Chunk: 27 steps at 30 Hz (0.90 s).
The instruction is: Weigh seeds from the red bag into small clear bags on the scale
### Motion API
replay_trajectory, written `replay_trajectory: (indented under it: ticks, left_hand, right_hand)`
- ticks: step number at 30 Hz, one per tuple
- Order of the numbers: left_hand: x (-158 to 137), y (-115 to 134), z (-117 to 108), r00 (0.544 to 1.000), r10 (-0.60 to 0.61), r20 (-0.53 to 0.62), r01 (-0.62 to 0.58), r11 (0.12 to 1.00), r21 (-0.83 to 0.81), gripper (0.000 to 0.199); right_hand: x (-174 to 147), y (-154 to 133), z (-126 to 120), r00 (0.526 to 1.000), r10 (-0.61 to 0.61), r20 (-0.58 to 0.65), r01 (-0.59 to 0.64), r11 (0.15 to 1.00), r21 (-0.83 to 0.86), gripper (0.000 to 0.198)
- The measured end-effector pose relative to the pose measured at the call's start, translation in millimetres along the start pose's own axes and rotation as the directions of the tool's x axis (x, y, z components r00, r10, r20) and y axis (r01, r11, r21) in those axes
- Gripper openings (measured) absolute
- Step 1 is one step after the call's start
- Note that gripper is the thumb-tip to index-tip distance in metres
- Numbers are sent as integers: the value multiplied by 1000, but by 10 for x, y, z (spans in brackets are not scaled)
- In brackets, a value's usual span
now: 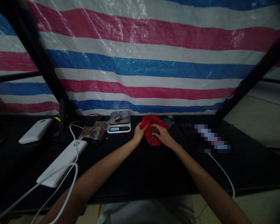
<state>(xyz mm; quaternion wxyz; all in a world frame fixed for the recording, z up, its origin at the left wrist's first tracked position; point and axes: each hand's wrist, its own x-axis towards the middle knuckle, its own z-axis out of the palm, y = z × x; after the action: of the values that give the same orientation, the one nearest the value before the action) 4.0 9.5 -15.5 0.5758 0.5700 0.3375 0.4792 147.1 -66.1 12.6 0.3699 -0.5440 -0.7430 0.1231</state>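
The crumpled red plastic bag [154, 142] sits on the black desk [144, 174], roughly midway along and nearer the far edge than the edge by my body. Its mouth gapes upward, and something dark shows inside, too dim for me to make out. My left hand [138, 133] pinches the bag's left rim between thumb and fingers. My right hand [162, 136] is at the opposite side, fingers bent in over the opening; I cannot tell whether they are closed on anything.

Just left of my left hand, by the far edge, stands a white digital scale [126, 128] with a lit display and a small clear packet of something brown [118, 117] on its platform. Beside the scale lie two clear plastic bags of brown pieces [91, 133], the front one overlapping the other. A thin grey flat piece [170, 123] lies just behind the red bag, on its right.

Further left, a long white power bank [58, 168] lies aslant, with a white cable [77, 174] looping over it towards the near edge; a second white power bank [36, 131] rests beyond it, near the far left corner. Towards the desk's right end there is a blurred-out object [212, 137], with another white cable [225, 173] beside it. Behind the far edge hangs a red, white and blue striped plastic sheet [149, 68].
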Motion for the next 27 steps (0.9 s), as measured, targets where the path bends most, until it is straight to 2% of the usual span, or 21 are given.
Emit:
replay_trajectory:
  ticks: [7,12,17,22,25,27]
  left_hand:
    - [6,-8,11,994,30,-107,-26,999,32,17]
    - [-12,13,7,987,66,-145,-47,990,130,11]
    - [-41,102,9,991,77,-112,-40,953,299,9]
    - [-81,137,32,997,6,-73,17,951,310,16]
    - [-123,106,66,994,78,-72,-49,940,339,25]
    - [-121,148,62,973,211,-94,-155,897,414,32]
  right_hand:
    - [37,126,10,989,146,-17,-136,957,256,36]
    - [49,190,-39,984,178,0,-161,892,423,37]
    - [64,175,-87,983,182,-10,-155,860,486,42]
    - [78,134,-159,981,183,-68,-120,842,526,43]
    - [90,115,-210,975,199,-97,-116,831,545,44]
    - [101,122,-236,966,224,-128,-121,832,542,45]
